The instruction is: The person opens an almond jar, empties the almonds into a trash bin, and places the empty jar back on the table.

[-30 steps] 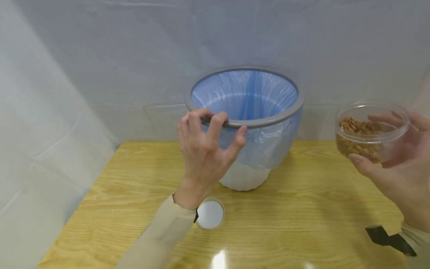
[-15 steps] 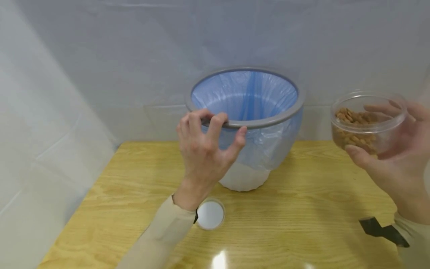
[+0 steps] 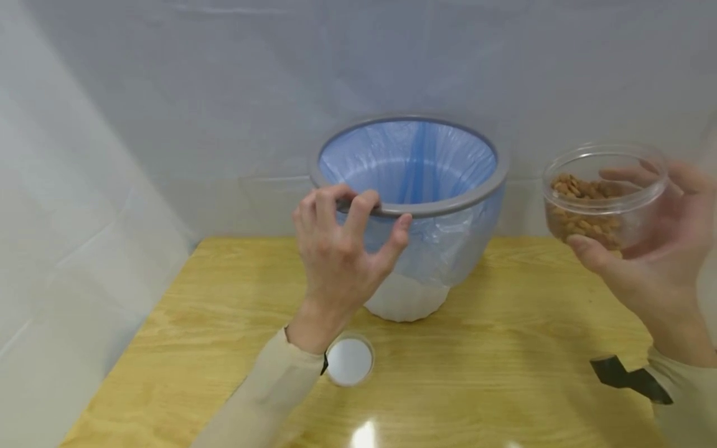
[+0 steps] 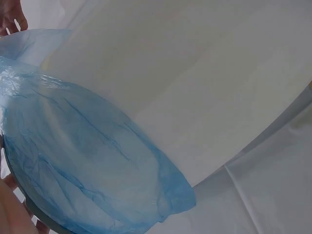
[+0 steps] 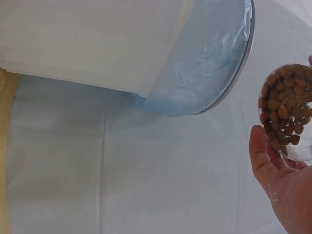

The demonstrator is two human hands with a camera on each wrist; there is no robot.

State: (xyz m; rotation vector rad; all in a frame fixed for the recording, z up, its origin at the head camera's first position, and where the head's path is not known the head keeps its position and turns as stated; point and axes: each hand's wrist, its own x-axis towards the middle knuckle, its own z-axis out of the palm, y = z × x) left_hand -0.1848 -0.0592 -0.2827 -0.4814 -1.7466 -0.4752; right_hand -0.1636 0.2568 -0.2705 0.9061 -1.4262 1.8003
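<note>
A white trash can (image 3: pixel 406 302) stands on the table, lined with a blue plastic bag (image 3: pixel 417 162) folded over outside beneath a grey rim ring (image 3: pixel 454 204). My left hand (image 3: pixel 338 252) grips the near left of the rim, fingers hooked over it and thumb outside. At the right, my right hand (image 3: pixel 663 264) holds a clear round plastic container (image 3: pixel 644 214), thumb on the near side and fingers behind. Almonds (image 5: pixel 285 105) lie heaped inside it; its top is uncovered. The container is level with the rim and apart from it. The left wrist view shows mostly bag and can wall.
A small round white disc with a pale edge (image 3: pixel 350 361) lies on the wooden table (image 3: pixel 504 373), beside the left wrist. White sheeting (image 3: pixel 252 93) hangs behind the table and along its left side.
My right hand has carried the container of almonds a little left and upward, closer to the trash can. The left hand keeps its hold on the rim.
</note>
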